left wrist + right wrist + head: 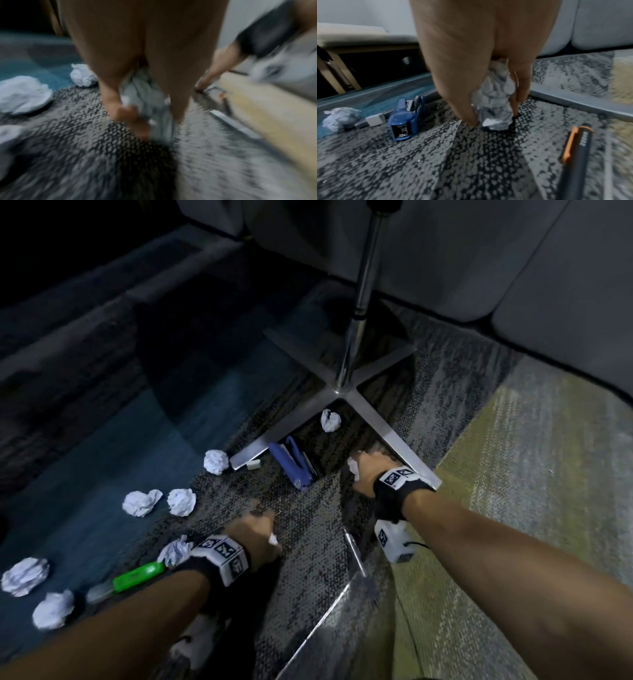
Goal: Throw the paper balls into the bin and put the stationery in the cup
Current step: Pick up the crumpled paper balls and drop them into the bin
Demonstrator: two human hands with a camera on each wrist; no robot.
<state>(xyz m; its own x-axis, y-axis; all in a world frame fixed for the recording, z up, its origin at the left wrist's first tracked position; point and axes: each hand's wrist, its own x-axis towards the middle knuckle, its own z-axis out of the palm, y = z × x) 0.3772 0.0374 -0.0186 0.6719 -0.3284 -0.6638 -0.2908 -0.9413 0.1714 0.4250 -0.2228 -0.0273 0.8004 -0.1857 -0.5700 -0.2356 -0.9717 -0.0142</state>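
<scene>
Both hands are down on the carpet. My left hand [260,529] grips a crumpled paper ball [150,102] in its curled fingers. My right hand [368,470] grips another paper ball [494,102], close to a leg of the metal table base [394,440]. Several loose paper balls lie to the left, such as one [181,501] near the middle and one [330,419] by the base. A blue stapler [296,463] lies between the base legs. A green marker [137,575] lies by my left wrist. A black and orange pen [573,155] shows in the right wrist view.
A small white eraser [253,464] lies at the tip of one base leg. The chrome table column [359,302] rises in the middle. Grey sofa cushions [531,268] run along the back and right. No bin or cup shows.
</scene>
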